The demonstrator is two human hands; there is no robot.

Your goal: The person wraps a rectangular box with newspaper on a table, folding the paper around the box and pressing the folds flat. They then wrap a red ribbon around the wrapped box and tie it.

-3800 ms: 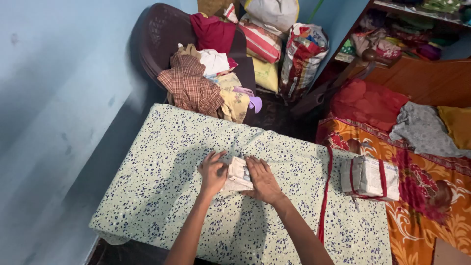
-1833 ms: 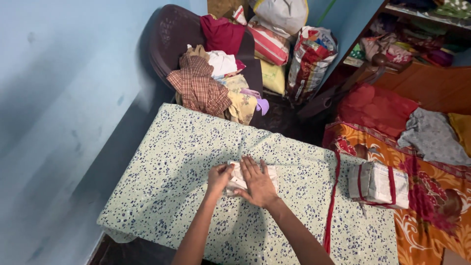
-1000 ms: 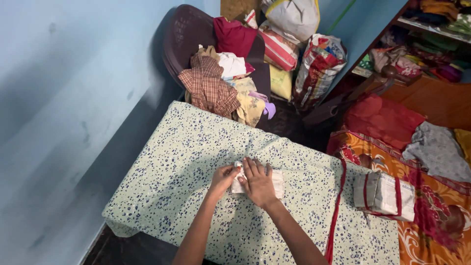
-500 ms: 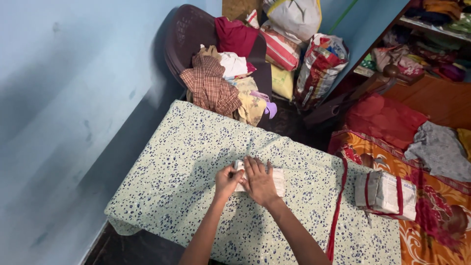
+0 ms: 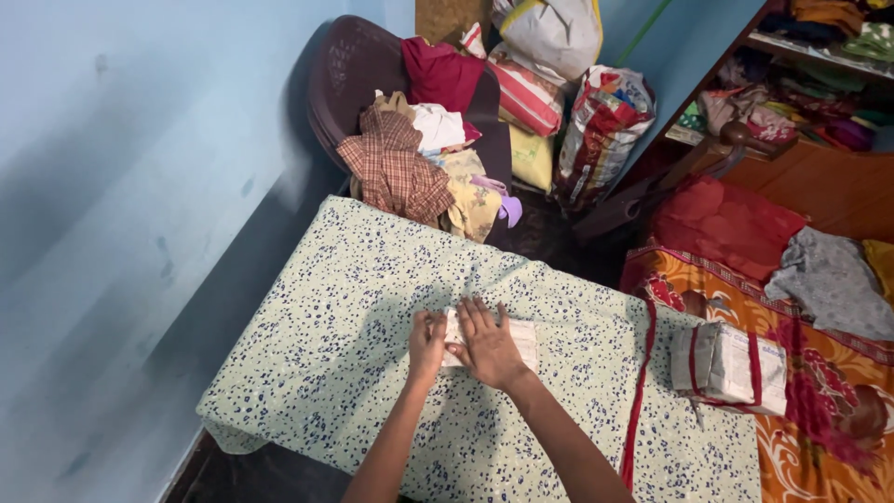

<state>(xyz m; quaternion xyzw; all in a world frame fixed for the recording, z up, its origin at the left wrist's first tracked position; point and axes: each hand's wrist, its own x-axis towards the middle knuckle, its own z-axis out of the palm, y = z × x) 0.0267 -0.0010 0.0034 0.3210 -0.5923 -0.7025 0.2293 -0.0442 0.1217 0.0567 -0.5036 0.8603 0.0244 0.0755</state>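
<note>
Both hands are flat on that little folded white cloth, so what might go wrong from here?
1. The floral table cover looks loose and creased, so it may bunch under the left hand and right hand and skew the small folded white cloth.
2. The folded stack lies near the table's right side, where a sweeping elbow might nudge it.

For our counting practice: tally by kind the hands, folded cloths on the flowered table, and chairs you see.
Hands: 2, the left hand and right hand
Folded cloths: 2, the small white cloth and the red-edged bundle
Chairs: 1, the dark chair
Total: 5
</note>
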